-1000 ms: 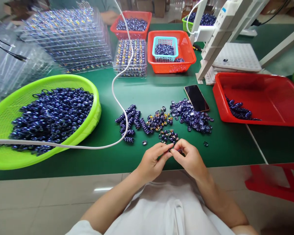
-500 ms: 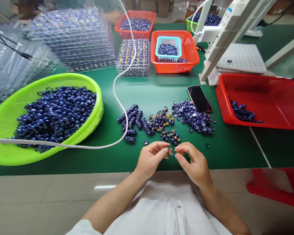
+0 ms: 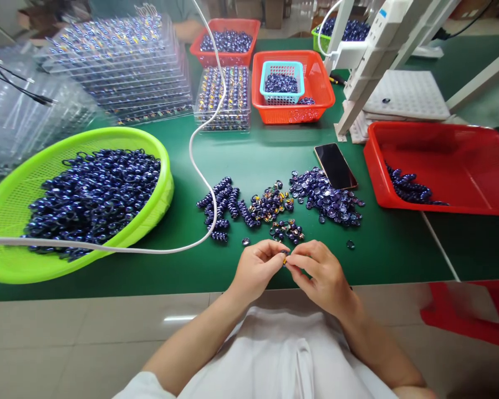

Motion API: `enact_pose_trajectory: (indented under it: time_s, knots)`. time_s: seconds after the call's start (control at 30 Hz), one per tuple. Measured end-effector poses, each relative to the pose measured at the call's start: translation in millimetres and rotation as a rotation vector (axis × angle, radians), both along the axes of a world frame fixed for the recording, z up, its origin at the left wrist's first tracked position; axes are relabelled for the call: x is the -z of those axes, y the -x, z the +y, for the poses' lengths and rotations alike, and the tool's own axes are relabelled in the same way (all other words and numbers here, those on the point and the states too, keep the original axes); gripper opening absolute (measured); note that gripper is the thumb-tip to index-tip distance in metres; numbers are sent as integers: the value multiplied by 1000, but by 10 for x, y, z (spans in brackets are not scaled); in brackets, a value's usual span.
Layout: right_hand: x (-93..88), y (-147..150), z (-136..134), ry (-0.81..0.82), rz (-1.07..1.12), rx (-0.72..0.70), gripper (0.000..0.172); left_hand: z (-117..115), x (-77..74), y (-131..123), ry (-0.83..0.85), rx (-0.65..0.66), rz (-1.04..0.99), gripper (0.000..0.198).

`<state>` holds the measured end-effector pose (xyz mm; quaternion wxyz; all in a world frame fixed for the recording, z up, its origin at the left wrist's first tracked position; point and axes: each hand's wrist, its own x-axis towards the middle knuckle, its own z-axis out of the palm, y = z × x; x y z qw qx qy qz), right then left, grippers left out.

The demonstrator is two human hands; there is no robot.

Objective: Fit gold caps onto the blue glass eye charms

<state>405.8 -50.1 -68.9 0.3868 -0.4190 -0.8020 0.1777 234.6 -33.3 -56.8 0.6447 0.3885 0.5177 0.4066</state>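
Note:
My left hand (image 3: 253, 269) pinches a small shiny dark-blue ring with a yellow patch (image 3: 285, 259) near the table's front edge. The thumb and fingertips of my right hand (image 3: 322, 274) are closed on the ring's other side, hiding part of it. Just beyond my fingers lies a small heap of dark-blue rings with coloured tops (image 3: 289, 230), and behind it a larger heap of such rings (image 3: 270, 204). Rows of stacked plain blue rings (image 3: 222, 202) lie to the left. On the right spreads a pile of dark-blue round caps (image 3: 328, 199).
A green basket (image 3: 166, 183) full of blue rings stands left, a white cable (image 3: 191, 149) crossing it. A phone (image 3: 336, 166) lies behind the caps. Around are a red tray (image 3: 461, 166), a red basket (image 3: 295, 116), stacked clear trays (image 3: 178, 83) and a white post (image 3: 363, 77).
My right hand has moved left, and its fingers have closed onto the ring in my left hand. The view has shifted slightly.

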Motion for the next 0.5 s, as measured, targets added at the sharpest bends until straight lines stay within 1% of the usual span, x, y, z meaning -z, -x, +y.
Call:
enact_pose_trajectory:
  time_s: [0.1,0.2,0.3,0.37,0.5]
  knots:
    - [39,0,-3,-26,-47,18,20,17,-12,-2,44,45,1,12]
    - [41,7,-15,15,10,65,17,13,-22,0,51,90,-26,18]
    - [6,18,-20,163,141,118,11,-25,-2,-10,25,105,-38,23]
    - [-20,23,-17,275,223,149,10,-63,38,-23,-20,95,2,24]
    - [-19,25,-1,491,334,197,12,-132,151,-40,-200,57,144,23]
